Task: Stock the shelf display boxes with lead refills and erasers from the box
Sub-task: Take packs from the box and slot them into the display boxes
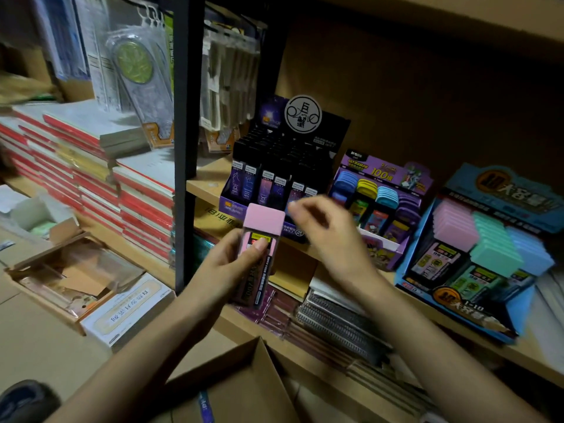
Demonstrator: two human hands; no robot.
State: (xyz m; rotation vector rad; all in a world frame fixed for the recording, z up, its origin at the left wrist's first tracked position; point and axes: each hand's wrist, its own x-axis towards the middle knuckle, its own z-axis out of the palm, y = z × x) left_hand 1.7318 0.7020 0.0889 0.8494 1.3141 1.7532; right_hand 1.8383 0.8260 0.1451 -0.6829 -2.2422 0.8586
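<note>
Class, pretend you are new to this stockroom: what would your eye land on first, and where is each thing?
First, the pink-capped case, gripped in the left hand at the centre, with the blurred right hand just beside its cap. Next, the blue display box on the shelf at right, holding rows of pink, mint and blue cases. At left stand stacks of red-edged notebooks.

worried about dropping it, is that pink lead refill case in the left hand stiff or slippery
Likely stiff: the pink-capped lead refill case keeps straight edges in the left hand. Probably light, pinched by thumb and fingers. Its smooth plastic may be slippery.
</note>
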